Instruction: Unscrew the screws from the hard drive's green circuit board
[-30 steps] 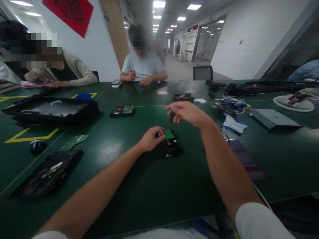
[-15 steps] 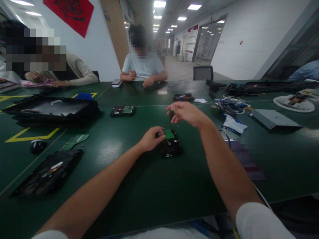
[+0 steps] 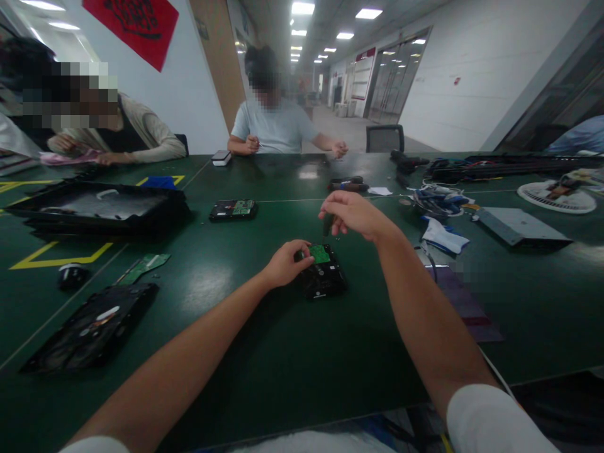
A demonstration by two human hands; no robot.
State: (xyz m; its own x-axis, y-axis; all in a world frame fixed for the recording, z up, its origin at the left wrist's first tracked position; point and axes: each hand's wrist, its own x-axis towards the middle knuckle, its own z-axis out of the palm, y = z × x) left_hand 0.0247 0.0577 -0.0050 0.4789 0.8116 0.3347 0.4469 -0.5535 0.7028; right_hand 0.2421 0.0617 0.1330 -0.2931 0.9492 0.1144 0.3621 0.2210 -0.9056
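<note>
A black hard drive [image 3: 325,280] lies on the green table in front of me, its green circuit board [image 3: 319,254] facing up at the far end. My left hand [image 3: 287,263] grips the drive's left edge, with the thumb over the board's side. Above the drive, my right hand [image 3: 352,215] is closed around the dark handle of a screwdriver [image 3: 326,225]. The screwdriver stands nearly upright, and its thin shaft points down at the far part of the board. Whether the tip sits in a screw is too small to tell.
Another hard drive [image 3: 233,209] lies farther off. At left are a black casing [image 3: 94,314], a loose circuit board [image 3: 144,267] and a stack of black frames [image 3: 99,207]. A glove [image 3: 444,235], cables [image 3: 438,200] and a metal box [image 3: 523,226] lie right. Co-workers sit across the table.
My right hand has shifted slightly, and the screwdriver now points down onto the board. My left hand stays on the drive. The co-worker opposite has moved one hand outward to my right.
</note>
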